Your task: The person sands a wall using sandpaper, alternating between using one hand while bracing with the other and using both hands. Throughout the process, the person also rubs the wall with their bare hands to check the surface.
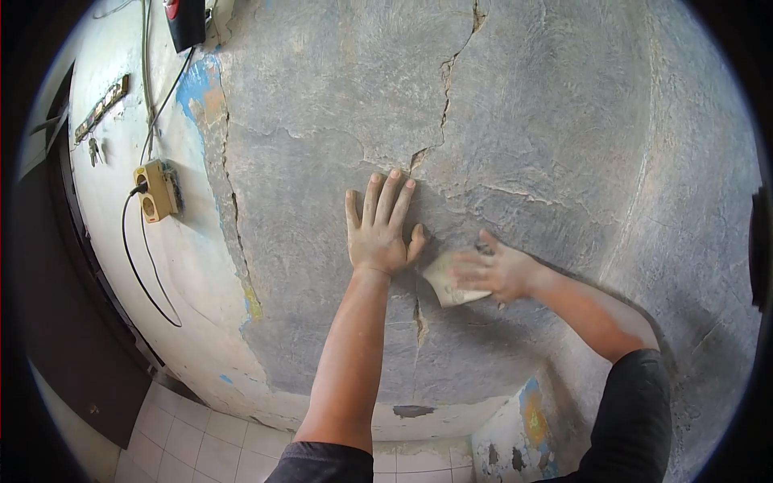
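My left hand [381,233] lies flat against the grey plastered wall [306,105], fingers spread, with nothing in it. Just below a crack [445,101], its fingertips touch the plaster. To its right, my right hand [501,272] presses a pale beige sheet of sandpaper [448,283] to the wall. The fingers lie over the sheet and are smeared by motion. One corner of the sandpaper points down past the fingers. Beneath it, another broken stretch of the crack [420,322] shows in the plaster.
A yellowish power socket [156,191] with a black plug and hanging cable is on the left wall. Keys [95,150] hang from a rack [102,109]. A dark device [186,24] is mounted above. White floor tiles [189,439] lie below, beside a dark door [72,322].
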The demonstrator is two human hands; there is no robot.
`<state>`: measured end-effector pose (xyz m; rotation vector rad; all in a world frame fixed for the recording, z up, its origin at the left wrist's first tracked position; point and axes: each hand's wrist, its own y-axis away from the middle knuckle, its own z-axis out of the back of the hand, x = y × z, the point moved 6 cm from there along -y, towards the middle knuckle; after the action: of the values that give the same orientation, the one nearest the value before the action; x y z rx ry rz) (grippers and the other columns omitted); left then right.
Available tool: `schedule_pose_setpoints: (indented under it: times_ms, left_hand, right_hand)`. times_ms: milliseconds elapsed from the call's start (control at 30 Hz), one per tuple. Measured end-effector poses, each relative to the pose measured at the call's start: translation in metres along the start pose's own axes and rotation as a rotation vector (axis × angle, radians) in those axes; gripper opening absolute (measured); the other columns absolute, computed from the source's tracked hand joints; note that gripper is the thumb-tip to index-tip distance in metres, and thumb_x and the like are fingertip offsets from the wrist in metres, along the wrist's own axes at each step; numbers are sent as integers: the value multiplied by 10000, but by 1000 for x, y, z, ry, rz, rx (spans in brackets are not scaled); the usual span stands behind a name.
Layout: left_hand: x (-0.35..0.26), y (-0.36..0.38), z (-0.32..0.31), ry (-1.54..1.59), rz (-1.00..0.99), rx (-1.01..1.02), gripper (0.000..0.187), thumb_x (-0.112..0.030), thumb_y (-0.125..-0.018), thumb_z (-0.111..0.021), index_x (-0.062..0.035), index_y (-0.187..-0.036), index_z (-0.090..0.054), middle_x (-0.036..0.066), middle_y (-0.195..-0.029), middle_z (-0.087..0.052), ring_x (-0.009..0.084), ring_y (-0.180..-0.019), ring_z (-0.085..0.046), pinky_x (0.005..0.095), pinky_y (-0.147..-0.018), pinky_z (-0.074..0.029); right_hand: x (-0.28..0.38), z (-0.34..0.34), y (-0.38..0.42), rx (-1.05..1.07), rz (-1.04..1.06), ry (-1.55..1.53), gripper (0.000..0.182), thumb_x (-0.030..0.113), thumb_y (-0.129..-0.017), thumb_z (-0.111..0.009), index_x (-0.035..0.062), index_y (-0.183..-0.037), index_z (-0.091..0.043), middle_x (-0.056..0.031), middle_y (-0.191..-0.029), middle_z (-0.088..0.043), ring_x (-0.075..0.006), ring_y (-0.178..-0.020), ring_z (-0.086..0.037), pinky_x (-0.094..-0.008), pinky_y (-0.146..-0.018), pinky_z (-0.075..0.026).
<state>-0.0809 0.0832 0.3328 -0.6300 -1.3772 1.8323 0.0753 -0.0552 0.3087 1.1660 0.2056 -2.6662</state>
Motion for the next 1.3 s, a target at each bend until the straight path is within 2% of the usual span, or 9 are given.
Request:
schedule_pose_setpoints:
  times_ms: [67,267,500,633,733,900,1000,1133,1300]
  left_hand:
    - [0,1,-1,-2,-9,-14,721,-449,-778,-503,-270,-1460,-352,0,-1541,-285,249,-1441,-212,553,-1173,-50]
    - [1,-1,-3,7,-7,-25,725,-448,-776,-507,-268,-1460,-352,5,-1541,-287,253,-1439,-217,555,-1171,-51]
    - [-1,0,0,5,-6,-24,713,-431,-772,-512,-267,-1450,-368,10,-1532,-306,260,-1435,-226,554,-1171,-51]
    - [0,0,-1,-2,-7,-22,711,-431,-773,-511,-265,-1449,-368,10,-1541,-285,257,-1439,-214,552,-1172,-49]
    - [-2,1,-2,-6,-9,-28,714,-431,-771,-512,-258,-1448,-372,16,-1544,-279,257,-1442,-206,552,-1172,-45]
    - [-2,0,1,19,-10,-38,716,-429,-768,-505,-247,-1448,-374,24,-1536,-293,266,-1441,-209,553,-1171,-43]
    - [-2,0,0,3,-8,-31,715,-429,-769,-499,-243,-1448,-375,25,-1538,-292,268,-1442,-207,553,-1171,-43]
    - [-2,2,0,-1,-3,-11,703,-425,-775,-491,-239,-1445,-384,25,-1537,-297,270,-1443,-207,553,-1169,-44]
    - [0,0,1,21,-13,-58,644,-363,-817,-455,-238,-1445,-388,23,-1529,-317,264,-1434,-233,549,-1167,-52]
  right_hand:
    - [-3,-9,1,-28,219,4,865,-1,-813,-448,376,-1510,-101,95,-1600,-36,-161,-1473,-43,-587,-1163,13]
    - [-104,54,34,-1016,-760,-87,600,137,-959,-334,330,-1506,-180,97,-1583,-143,-165,-1468,-83,-584,-1165,33]
    - [-4,-19,6,-9,267,-85,549,181,-966,-333,329,-1489,-255,35,-1587,-163,-236,-1464,-132,-617,-1152,26]
    - [-96,45,28,-964,-565,3,483,238,-1013,-246,286,-1494,-252,31,-1578,-198,-248,-1457,-162,-633,-1145,8]
    - [-79,39,22,-1080,-728,-36,462,247,-1022,-237,266,-1479,-295,31,-1565,-241,-251,-1453,-177,-622,-1151,-2]
    - [8,-25,-3,-169,246,-279,448,292,-1014,-245,258,-1440,-379,41,-1542,-301,-246,-1452,-188,-586,-1168,3]
    - [-57,12,10,-726,-120,342,465,304,-988,-288,270,-1445,-372,62,-1544,-295,-200,-1457,-176,-565,-1180,0]
    - [-80,29,29,-1006,-671,-157,516,245,-938,-370,290,-1452,-360,77,-1542,-298,-159,-1457,-174,-542,-1190,-10]
    - [18,-15,2,-60,313,-32,513,201,-962,-331,284,-1468,-333,64,-1536,-315,-157,-1450,-198,-520,-1193,-42]
